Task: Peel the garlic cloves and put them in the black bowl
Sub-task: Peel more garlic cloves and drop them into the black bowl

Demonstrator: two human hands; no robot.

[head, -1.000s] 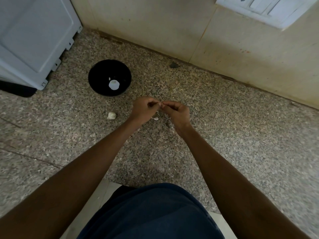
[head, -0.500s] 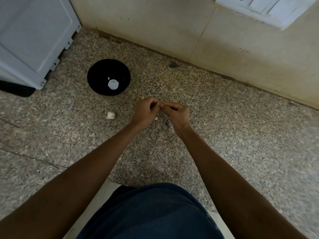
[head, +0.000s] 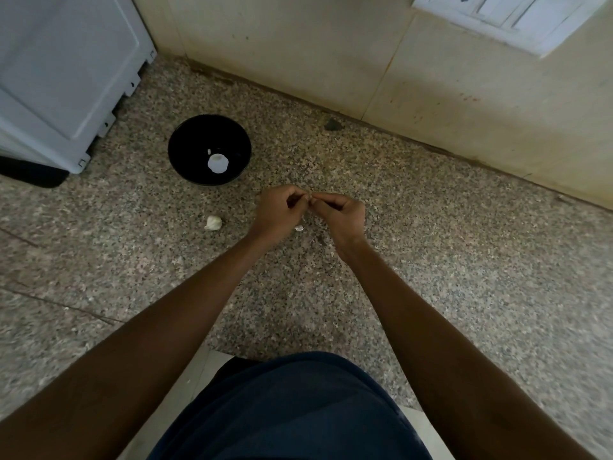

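Note:
My left hand (head: 278, 212) and my right hand (head: 341, 215) meet fingertip to fingertip over the speckled counter, pinching a small garlic clove (head: 308, 198) that is almost hidden between them. The black bowl (head: 185, 141) stands to the upper left of my hands; a white peeled piece (head: 217, 163) and a small bit lie in it. A loose white garlic clove (head: 213, 223) lies on the counter left of my left hand. A pale scrap of skin (head: 299, 228) lies just below my hands.
A white appliance (head: 63, 71) stands at the far left beside a cream wall (head: 331, 54) running along the back. A white switch plate (head: 517, 14) sits at the upper right. A dark speck (head: 332, 125) lies near the wall.
My hands stay together at the same spot, fingers working slightly on the clove. Bowl and loose clove have not moved.

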